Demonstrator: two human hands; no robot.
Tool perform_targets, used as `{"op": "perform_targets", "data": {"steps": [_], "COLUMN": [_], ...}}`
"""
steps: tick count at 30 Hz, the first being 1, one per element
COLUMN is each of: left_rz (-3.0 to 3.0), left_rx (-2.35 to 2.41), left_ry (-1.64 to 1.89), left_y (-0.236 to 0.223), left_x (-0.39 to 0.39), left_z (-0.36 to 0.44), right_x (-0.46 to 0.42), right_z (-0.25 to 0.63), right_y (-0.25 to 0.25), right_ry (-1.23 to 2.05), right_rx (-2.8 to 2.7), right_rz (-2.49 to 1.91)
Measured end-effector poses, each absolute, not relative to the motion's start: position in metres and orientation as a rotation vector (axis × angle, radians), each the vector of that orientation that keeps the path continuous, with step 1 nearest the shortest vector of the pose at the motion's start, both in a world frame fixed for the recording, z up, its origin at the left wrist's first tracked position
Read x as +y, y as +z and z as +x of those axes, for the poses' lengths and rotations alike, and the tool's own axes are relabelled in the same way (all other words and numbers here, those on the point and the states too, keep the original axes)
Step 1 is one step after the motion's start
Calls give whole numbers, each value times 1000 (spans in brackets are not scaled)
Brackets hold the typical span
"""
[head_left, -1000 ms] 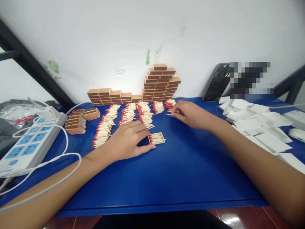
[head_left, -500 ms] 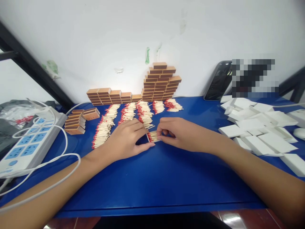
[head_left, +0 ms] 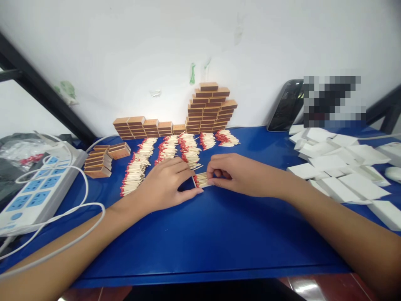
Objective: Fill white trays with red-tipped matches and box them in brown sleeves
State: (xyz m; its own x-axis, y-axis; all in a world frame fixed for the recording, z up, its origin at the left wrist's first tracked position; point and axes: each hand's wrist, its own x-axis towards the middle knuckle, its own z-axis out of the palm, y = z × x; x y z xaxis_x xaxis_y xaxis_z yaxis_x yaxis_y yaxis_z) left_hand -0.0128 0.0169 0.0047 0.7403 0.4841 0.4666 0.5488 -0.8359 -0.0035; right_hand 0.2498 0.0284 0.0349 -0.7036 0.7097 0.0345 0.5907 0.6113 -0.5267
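Observation:
A small white matchbox tray (head_left: 194,182) lies on the blue table between my hands, with red-headed matches (head_left: 202,179) inside, heads toward the left. My left hand (head_left: 167,182) holds the tray's left end, thumb on the near side and index finger on the far side. At the other end, my right hand (head_left: 227,173) has its fingers curled, thumb and fingertips pinched on the plain ends of the matches. Just beyond the hands are several loose match piles, one long pile (head_left: 136,171) at the left and a smaller one (head_left: 227,138) at the right.
Brown matchboxes (head_left: 206,113) are stacked against the wall, more matchboxes (head_left: 98,163) at the left. A power strip (head_left: 62,184) with white cables borders the left side. White empty trays (head_left: 338,167) are heaped at the right, near a leaning phone (head_left: 285,106).
My right fingertips have shifted very slightly right along the matches, showing a little more of them. My left hand stays in place. The whole view has moved slightly.

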Motion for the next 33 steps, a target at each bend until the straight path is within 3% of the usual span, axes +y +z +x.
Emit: {"op": "perform_targets", "data": {"steps": [33], "left_rz": [-2807], "left_rx": [-809], "left_ry": [-714], "left_y": [2], "left_x": [18], "left_z": [-13], "right_x": [38], "right_z": [265], "right_y": [47], "right_ry": [661], "right_rx": [-2544], "right_rz": [-1081]}}
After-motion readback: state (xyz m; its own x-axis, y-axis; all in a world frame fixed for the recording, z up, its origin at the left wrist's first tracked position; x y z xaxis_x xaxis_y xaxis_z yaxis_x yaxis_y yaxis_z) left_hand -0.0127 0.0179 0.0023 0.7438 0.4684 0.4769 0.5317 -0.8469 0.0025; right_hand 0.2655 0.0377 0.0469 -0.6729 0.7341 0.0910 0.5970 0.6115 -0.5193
